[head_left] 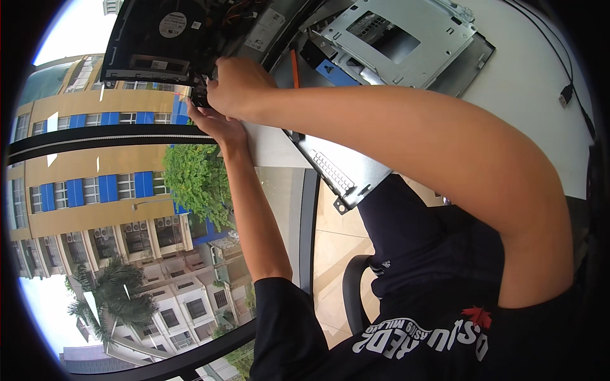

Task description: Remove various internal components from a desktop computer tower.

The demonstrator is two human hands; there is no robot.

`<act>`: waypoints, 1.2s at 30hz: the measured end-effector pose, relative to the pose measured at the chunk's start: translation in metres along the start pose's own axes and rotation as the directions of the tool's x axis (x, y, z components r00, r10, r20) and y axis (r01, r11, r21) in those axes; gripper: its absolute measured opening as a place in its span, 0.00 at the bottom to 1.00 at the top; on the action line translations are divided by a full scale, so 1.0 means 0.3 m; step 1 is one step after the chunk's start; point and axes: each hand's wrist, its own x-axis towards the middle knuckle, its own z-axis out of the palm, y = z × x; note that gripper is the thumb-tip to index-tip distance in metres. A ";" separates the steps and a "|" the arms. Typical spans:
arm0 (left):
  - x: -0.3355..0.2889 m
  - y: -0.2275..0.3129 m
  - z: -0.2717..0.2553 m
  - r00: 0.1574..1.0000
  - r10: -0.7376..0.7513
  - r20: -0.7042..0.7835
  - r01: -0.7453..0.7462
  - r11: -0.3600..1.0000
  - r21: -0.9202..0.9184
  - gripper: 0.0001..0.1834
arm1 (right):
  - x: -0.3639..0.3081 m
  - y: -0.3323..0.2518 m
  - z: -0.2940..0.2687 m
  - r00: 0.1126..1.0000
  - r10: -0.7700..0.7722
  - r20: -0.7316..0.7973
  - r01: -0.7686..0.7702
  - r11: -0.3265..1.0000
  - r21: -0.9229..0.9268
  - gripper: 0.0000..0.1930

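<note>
An open black computer case (149, 41) stands at the upper left, with a round pale label and coloured wires inside. At its lower corner my right hand (240, 87) is closed, its fingertips bent against the case and mostly hidden. Just below, my left hand (219, 125) has thumb and fingers pressed round a small dark part (199, 96) at that corner. What exactly the fingers pinch is too small to make out. To the right lies a silver metal drive bracket (394, 41) with a square opening. Under my right forearm a bare metal panel (340, 166) juts past the table edge.
The white table (508, 57) carries a black USB cable (564, 95) at the far right. An orange strip (294, 68) and a blue part (335, 72) sit beside the bracket. A window frame (114, 134) runs along the left. A black chair armrest (354, 292) is near my legs.
</note>
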 end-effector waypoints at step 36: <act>-0.026 0.011 0.021 0.995 0.078 -0.069 -0.072 0.994 0.080 0.25 | -0.298 -0.123 -0.451 0.675 -0.135 0.726 0.608 0.659 -0.443 0.09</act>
